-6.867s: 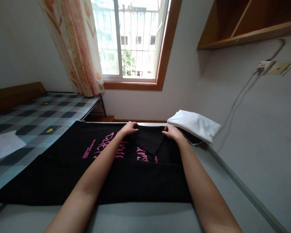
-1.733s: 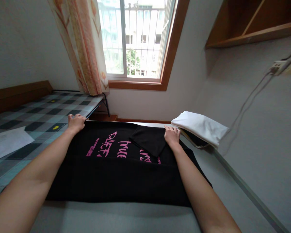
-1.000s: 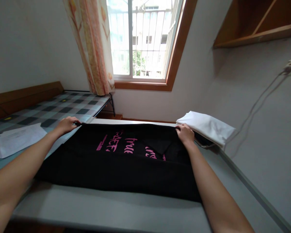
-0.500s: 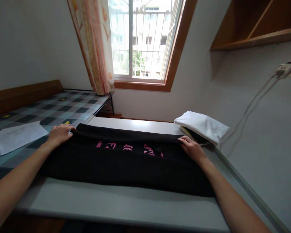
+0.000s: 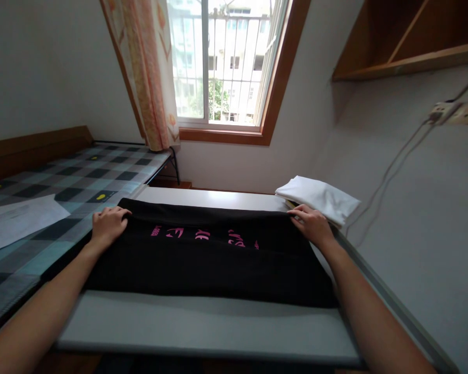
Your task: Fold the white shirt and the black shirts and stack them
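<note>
A black garment with pink lettering (image 5: pixel 210 270) lies folded lengthwise across the white table (image 5: pixel 203 327); I cannot tell its exact kind. At its far left corner, my left hand (image 5: pixel 109 224) has its fingers curled over the fabric edge. My right hand (image 5: pixel 311 223) pinches the far right corner between thumb and fingers. The far edge is folded toward me, so part of the pink print is hidden. The near part lies flat on the tabletop.
Folded white cloth (image 5: pixel 320 197) sits at the table's back right, by the wall. A bed with a checked cover (image 5: pixel 113 169) and paper sheets (image 5: pixel 23 218) stands at left. A wooden shelf (image 5: pixel 409 65) and a socket with cables (image 5: pixel 440 111) are on the right wall.
My left hand has shifted slightly right and down, still on the cloth's corner. The cloth's left end has drawn inward a little. The view has turned slightly; the right hand keeps its hold.
</note>
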The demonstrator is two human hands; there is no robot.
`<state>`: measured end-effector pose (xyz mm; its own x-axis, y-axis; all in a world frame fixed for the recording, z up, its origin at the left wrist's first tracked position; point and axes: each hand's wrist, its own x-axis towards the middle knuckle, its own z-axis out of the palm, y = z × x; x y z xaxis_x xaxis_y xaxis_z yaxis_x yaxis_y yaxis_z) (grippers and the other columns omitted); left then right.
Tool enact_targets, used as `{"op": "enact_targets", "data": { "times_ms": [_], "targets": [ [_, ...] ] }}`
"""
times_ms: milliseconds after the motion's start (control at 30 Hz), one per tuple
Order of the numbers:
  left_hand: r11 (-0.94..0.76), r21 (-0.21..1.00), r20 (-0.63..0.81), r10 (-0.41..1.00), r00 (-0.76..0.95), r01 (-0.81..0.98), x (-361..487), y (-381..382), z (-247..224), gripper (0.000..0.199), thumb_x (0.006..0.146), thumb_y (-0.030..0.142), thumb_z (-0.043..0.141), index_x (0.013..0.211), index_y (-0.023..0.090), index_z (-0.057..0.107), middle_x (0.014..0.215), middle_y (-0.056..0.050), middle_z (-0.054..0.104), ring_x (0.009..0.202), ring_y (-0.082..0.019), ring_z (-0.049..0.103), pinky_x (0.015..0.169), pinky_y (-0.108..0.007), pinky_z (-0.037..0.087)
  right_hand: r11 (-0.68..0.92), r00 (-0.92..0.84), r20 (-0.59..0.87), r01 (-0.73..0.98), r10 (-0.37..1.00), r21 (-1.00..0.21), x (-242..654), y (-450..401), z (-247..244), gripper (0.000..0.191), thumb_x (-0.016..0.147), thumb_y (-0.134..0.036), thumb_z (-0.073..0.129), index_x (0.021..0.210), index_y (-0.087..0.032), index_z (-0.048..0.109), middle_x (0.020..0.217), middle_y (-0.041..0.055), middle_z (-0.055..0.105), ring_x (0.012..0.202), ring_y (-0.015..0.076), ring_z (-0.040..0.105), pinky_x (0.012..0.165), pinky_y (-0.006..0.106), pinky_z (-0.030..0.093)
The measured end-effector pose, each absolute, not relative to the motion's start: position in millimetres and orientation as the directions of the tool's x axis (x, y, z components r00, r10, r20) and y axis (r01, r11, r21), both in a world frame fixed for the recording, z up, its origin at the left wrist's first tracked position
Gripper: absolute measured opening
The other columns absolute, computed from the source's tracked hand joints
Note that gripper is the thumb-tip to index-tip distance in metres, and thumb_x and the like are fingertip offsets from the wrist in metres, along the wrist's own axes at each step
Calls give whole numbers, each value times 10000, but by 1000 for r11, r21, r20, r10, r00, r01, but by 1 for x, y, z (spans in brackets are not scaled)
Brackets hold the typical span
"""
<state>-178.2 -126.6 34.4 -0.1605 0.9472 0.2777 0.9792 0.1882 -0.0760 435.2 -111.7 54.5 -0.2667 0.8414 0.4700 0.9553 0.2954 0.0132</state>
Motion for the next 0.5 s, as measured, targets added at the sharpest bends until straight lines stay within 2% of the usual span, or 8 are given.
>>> {"op": "enact_targets", "data": {
  "times_ms": [167, 267, 333, 400, 500],
  "targets": [
    [215, 31, 346, 914, -213, 976, -193, -126, 26, 338, 877, 276, 425, 1101, 225, 672, 1168, -94, 638, 1055, -294, 551, 841, -398, 436, 158, -159, 482, 986, 861, 42, 420, -120, 64, 306, 894, -322, 488, 1052, -228, 733, 1016, 94, 652, 799, 207, 616, 731, 319, 452],
    [218, 64, 345, 911, -226, 974, -197, -125, 26, 330, 866, 278, 448, 1093, 215, 680, 1162, -93, 640, 1057, -294, 554, 840, -391, 441, 61, -40, 403, 997, 914, -40, 413, -126, 56, 329, 897, -323, 472, 1119, -245, 701, 938, 82, 703, 783, 233, 649, 691, 321, 456],
    [226, 67, 336, 912, -235, 972, -197, -126, 27, 321, 862, 278, 461, 1082, 214, 686, 1166, -94, 641, 1082, -299, 546, 852, -402, 438, 19, 44, 340, 984, 939, -178, 411, -129, 47, 330, 892, -329, 468, 1127, -251, 687, 831, 64, 718, 747, 236, 666, 666, 319, 464],
    [230, 67, 324, 916, -239, 971, -196, -127, 28, 308, 859, 276, 472, 1063, 217, 696, 1182, -93, 637, 1108, -304, 534, 872, -421, 429, 30, 88, 278, 918, 957, -394, 411, -129, 39, 330, 880, -335, 467, 1119, -233, 671, 709, 36, 701, 643, 209, 664, 634, 307, 476],
    [236, 83, 303, 920, -250, 968, -193, -128, 29, 285, 848, 270, 491, 1024, 227, 712, 1203, -87, 633, 1133, -315, 518, 897, -452, 414, 86, 83, 200, 700, 976, -709, 413, -128, 31, 343, 830, -362, 506, 1085, -180, 644, 644, 18, 682, 508, 167, 633, 567, 286, 489]
  ]
}}
